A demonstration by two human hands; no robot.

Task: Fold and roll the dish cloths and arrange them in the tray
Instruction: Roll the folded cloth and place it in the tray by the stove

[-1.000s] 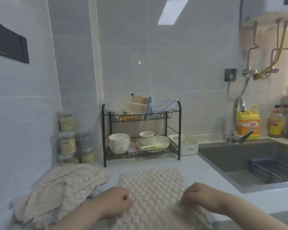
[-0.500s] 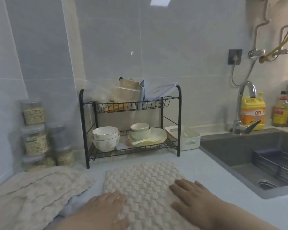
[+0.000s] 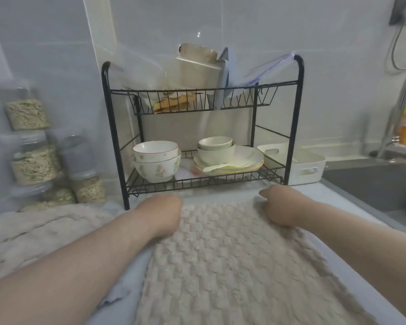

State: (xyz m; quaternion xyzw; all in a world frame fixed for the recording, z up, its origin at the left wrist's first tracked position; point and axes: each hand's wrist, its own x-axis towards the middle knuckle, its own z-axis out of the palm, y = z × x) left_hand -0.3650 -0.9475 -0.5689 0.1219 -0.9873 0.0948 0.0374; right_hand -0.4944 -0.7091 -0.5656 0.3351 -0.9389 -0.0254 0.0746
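A pale grey countertop carried everything, running from the tiled wall at the left to the sink's edge at the right. A waffle-textured beige dish cloth lay spread flat on it, with a heap of similar cloths to the left and stacked jars of grain behind that heap. A black two-tier wire rack stood at the back, and a white tray sat just beside its right leg.

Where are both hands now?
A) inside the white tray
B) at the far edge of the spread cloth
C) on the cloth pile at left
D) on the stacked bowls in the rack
B: the left hand and right hand sit at the far corners of the spread cloth, short of the rack.
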